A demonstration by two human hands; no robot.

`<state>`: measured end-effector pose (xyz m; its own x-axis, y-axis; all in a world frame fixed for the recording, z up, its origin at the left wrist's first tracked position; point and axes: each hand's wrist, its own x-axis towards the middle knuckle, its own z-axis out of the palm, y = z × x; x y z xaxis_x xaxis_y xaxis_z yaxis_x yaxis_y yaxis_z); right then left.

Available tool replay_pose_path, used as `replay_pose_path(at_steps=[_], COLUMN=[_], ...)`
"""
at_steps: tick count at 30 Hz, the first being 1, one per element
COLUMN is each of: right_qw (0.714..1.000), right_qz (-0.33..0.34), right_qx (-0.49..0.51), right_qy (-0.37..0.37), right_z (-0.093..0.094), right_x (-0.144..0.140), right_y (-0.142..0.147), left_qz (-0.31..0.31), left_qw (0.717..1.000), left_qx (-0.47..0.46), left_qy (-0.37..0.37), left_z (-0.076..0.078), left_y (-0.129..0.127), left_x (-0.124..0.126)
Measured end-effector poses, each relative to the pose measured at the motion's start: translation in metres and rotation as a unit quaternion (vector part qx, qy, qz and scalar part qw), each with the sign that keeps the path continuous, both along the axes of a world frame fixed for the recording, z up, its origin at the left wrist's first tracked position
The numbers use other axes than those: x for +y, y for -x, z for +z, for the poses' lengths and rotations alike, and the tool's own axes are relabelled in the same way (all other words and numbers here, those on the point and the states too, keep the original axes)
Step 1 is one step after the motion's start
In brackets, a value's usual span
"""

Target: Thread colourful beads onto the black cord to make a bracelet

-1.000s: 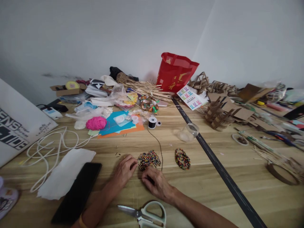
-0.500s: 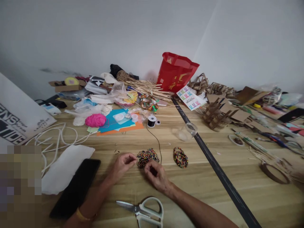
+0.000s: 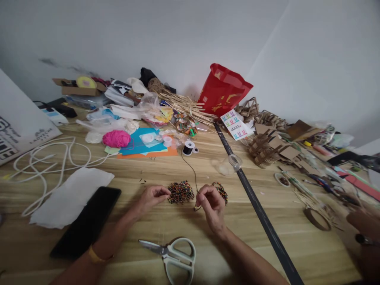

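A pile of small multicoloured beads [image 3: 181, 192] lies on the wooden table. My left hand [image 3: 154, 196] is at its left edge, thumb and fingertips pinched together; whatever they hold is too small to make out. To the right of the pile, my right hand [image 3: 211, 204] pinches a thin black cord [image 3: 193, 172], with a short loop hanging below the fingers. That cord runs back to a spool of black cord [image 3: 189, 148]. Partly hidden behind my right hand is a coiled beaded bracelet [image 3: 221, 190]. Scissors [image 3: 172, 255] with pale handles lie spread nearer to me.
A black phone [image 3: 86, 221] and white paper [image 3: 71, 198] lie left, by a white cable [image 3: 67, 158]. Pink yarn [image 3: 116, 139], a clear cup [image 3: 230, 165], a red bag [image 3: 224, 91] and small woven baskets [image 3: 264, 150] stand farther back. Another person's hand [image 3: 365, 223] shows at the right edge.
My right hand has moved right from the bead pile and now has the black cord in its fingers. My left hand stays beside the beads. Another person's hand has come into view at right.
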<state>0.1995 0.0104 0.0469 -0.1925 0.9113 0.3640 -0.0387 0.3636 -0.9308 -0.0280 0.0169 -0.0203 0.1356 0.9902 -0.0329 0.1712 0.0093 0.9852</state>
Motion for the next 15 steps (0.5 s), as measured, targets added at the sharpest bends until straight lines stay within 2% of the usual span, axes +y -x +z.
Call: replay_pose_path(at_steps=[4, 11, 15], right_qw=[1.0, 0.997, 0.983], right_qz=[0.003, 0.034, 0.079], right_qx=[-0.005, -0.073, -0.146], right_qy=[0.001, -0.002, -0.075], right_z=[-0.01, -0.047, -0.059], right_x=[0.001, 0.0, -0.004], right_y=[0.003, 0.016, 0.016], left_qz=[0.004, -0.041, -0.069], left_qw=[0.999, 0.995, 0.993], left_qx=[-0.029, -0.065, -0.071], left_qy=[0.016, 0.062, 0.067], left_z=[0.001, 0.012, 0.016], left_y=[-0.002, -0.012, -0.013], left_x=[0.0, -0.011, -0.013])
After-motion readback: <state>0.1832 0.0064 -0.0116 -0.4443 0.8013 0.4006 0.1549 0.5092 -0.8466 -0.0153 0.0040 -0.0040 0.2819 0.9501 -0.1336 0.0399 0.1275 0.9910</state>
